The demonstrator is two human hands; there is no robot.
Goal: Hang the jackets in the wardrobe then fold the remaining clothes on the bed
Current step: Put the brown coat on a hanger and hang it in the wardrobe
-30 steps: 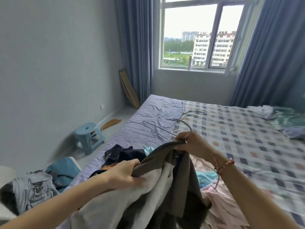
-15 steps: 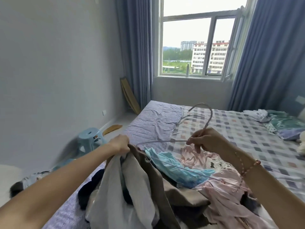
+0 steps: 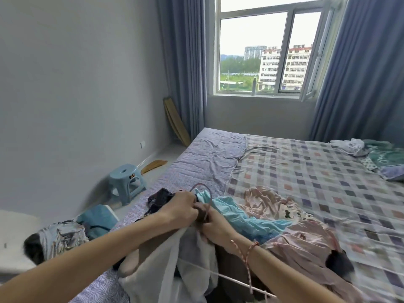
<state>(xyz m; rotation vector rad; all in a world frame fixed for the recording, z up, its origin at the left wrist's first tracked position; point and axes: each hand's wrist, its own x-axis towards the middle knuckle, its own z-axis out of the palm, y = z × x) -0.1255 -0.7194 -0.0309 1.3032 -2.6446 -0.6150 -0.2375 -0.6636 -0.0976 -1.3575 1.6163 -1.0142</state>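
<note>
Clothes (image 3: 273,217) on bed (image 3: 317,171); stool (image 3: 127,182) left

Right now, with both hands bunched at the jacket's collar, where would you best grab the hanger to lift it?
Probably the hook, from above. It arches up free between the left hand and right hand, while its neck runs down into the brown jacket they grip, so that curve looks easiest to curl fingers round.
</note>
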